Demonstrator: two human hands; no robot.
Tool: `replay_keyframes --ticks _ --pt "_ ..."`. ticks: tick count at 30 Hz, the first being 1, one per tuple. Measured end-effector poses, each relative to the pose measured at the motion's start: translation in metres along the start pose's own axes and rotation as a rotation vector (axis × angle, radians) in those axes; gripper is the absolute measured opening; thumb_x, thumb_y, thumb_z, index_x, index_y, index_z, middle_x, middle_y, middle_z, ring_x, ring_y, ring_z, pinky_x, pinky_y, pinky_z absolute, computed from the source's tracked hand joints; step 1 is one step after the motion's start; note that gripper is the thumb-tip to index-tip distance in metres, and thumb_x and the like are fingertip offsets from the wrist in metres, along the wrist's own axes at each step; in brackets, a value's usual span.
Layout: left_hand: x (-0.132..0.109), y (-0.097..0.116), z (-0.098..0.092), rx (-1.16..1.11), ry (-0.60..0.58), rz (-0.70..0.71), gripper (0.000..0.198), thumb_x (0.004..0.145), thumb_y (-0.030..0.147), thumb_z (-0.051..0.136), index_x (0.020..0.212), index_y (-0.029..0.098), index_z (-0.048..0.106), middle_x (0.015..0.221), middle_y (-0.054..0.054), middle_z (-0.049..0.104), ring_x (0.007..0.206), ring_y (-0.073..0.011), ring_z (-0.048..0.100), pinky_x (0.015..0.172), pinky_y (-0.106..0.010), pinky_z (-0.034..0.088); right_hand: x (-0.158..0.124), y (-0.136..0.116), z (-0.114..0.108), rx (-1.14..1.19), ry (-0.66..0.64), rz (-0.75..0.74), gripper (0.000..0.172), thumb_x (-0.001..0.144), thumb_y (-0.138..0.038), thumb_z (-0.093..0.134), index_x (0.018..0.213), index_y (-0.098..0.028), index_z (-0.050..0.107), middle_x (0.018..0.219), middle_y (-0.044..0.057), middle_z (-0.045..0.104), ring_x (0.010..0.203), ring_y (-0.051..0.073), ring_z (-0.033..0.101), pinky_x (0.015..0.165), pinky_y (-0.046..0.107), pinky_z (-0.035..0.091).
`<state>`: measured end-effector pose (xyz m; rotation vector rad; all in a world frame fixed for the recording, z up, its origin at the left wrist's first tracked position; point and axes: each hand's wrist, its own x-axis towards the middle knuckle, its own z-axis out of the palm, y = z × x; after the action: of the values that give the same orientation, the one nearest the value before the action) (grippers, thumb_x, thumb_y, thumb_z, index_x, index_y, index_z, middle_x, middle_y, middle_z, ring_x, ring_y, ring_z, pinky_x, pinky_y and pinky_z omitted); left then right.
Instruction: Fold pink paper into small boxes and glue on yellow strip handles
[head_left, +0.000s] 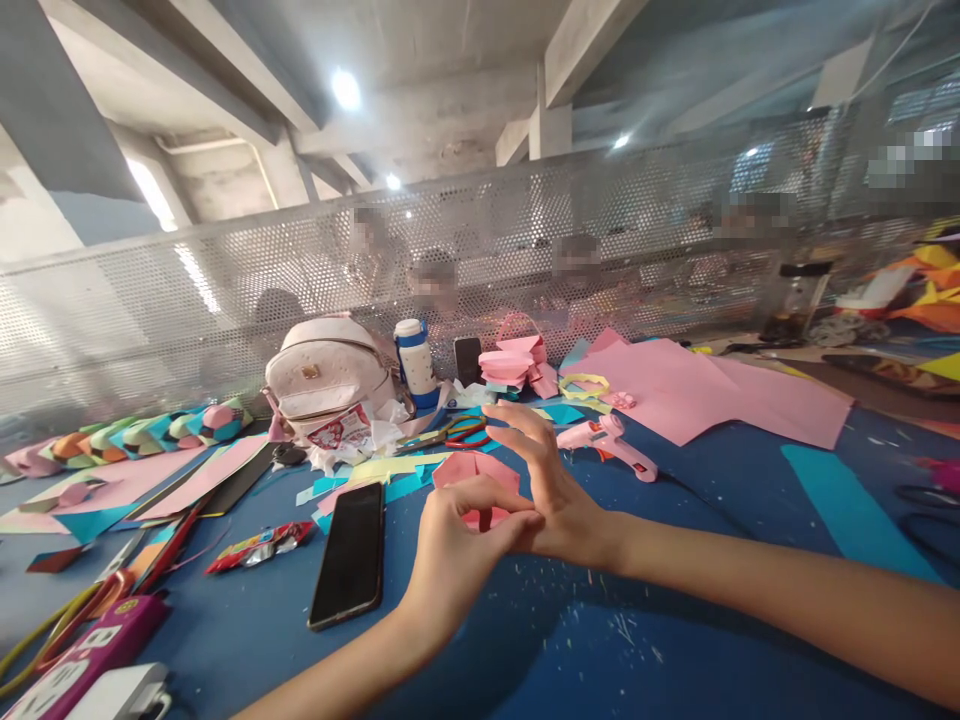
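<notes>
My left hand [463, 535] is closed in a pinch. Its thumb and index fingertips meet against my right hand, and whatever lies between them is too small or hidden to make out. My right hand [559, 492] is raised with its fingers apart and slightly bent, its palm side touching the left fingertips. Just behind both hands sits a folded pink paper piece [474, 466], partly covered by my left hand; whether a finger touches it I cannot tell. A pink glue gun [611, 445] lies to the right, scissors [450, 433] beyond. Left of my left hand rests a black phone [347, 557].
Along the perforated metal screen [480, 240] stand a pale backpack [330, 375] and a white-blue bottle [415, 362]. Large pink paper [697, 385] and a blue strip [855, 510] lie right. A red snack wrapper [260, 546] and purple power strip [101, 660] are left. People are beyond the screen.
</notes>
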<state>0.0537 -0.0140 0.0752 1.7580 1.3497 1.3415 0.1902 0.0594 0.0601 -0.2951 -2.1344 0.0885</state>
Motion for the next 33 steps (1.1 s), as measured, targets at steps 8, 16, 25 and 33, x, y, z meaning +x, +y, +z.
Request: replay_keyframes --ticks 8,16,25,33 --pt "-0.006 -0.004 -0.003 0.137 0.038 0.121 0.011 0.077 0.016 0.069 0.068 0.021 0.072 0.067 0.002 0.068 0.062 -0.0134 0.056 0.061 -0.025 0.042 0.0 -0.005 0.002 -0.085 0.006 0.013 0.074 0.087 -0.036 0.06 0.146 -0.035 0.016 0.148 0.01 0.03 0.14 0.032 0.027 0.113 0.056 0.027" --pt "0.001 -0.012 -0.013 0.626 0.094 0.572 0.013 0.086 0.019 0.067 0.073 0.02 0.066 0.071 0.001 0.067 0.067 -0.0157 0.057 0.063 -0.03 0.033 0.003 -0.002 0.004 -0.029 -0.003 0.093 0.08 0.084 -0.032 0.062 0.148 -0.029 0.016 0.145 0.011 0.034 0.139 0.031 0.029 0.115 0.053 0.026" --pt "0.012 -0.003 -0.03 0.52 0.122 0.481 0.01 0.084 0.017 0.067 0.076 0.021 0.065 0.076 0.002 0.067 0.073 -0.0152 0.06 0.068 -0.028 0.039 0.0 0.004 -0.016 0.071 -0.056 0.165 0.092 0.074 -0.059 0.073 0.146 -0.03 0.023 0.144 0.011 0.038 0.136 0.032 0.034 0.113 0.052 0.03" --pt "0.031 0.001 -0.042 0.549 0.146 0.474 0.011 0.088 0.021 0.064 0.08 0.023 0.071 0.083 0.0 0.072 0.078 -0.0163 0.062 0.077 -0.032 0.037 -0.012 0.02 -0.008 0.443 -0.168 0.641 0.027 0.089 -0.042 0.06 0.107 -0.021 0.062 0.11 0.006 0.067 0.102 0.022 0.062 0.082 0.036 0.049"
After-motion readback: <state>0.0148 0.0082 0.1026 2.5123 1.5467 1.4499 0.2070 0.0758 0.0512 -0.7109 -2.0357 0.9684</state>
